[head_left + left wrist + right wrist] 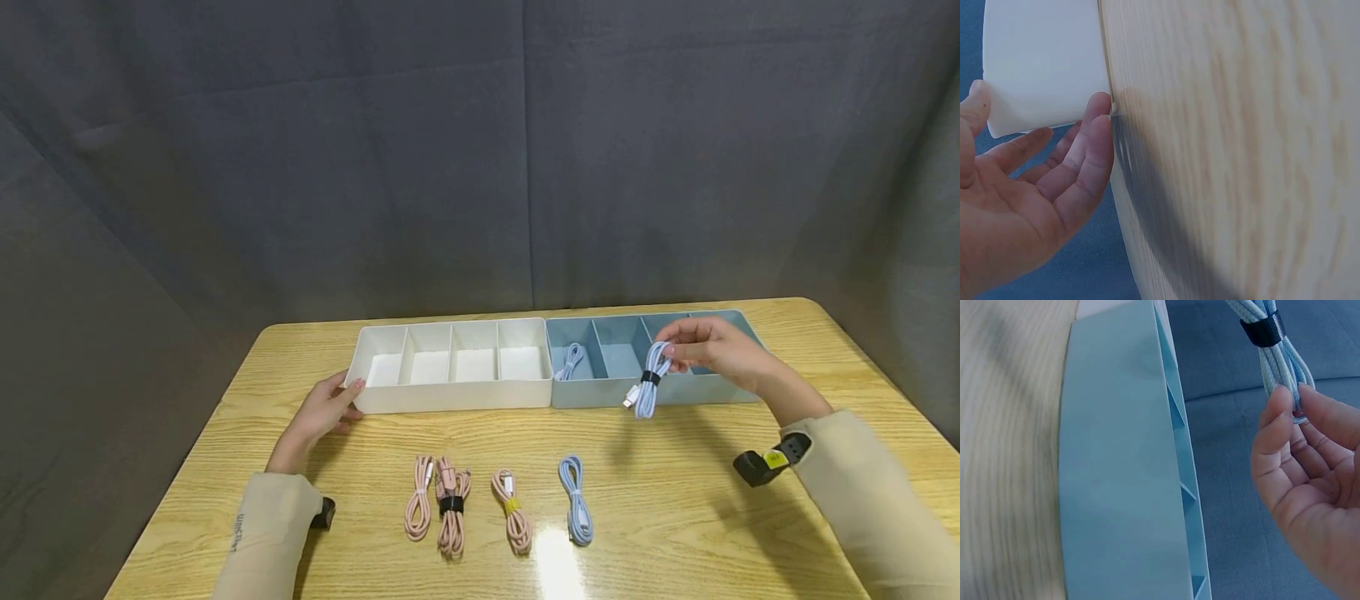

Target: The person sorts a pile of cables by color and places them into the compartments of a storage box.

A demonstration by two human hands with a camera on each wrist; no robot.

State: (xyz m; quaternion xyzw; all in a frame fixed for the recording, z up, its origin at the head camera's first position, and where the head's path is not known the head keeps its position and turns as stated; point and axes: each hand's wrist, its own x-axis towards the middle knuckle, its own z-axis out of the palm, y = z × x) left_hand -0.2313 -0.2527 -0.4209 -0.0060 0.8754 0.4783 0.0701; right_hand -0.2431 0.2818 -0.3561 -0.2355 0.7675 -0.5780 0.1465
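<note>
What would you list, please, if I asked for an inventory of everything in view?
White tray: one, white, towards the back of the table
Blue tray: one, grey-blue, right of the white tray, end to end
Light-blue cables: three, light blue; one in the blue tray's leftmost compartment, one on the table, one held
Pink bundles: three, pink, on the table; the middle may hold several cables
Black bands: two, black, on the held cable and middle pink bundle
Yellow band: one, yellow, on the right-hand pink bundle
Table: one, light wood, underneath
Curtain: dark grey, behind
Wrist devices: two, mostly black, at the wrists
Sleeves: two, beige
Left hand: one, touching the white tray's left end
Right hand: one, pinching a light-blue cable
</note>
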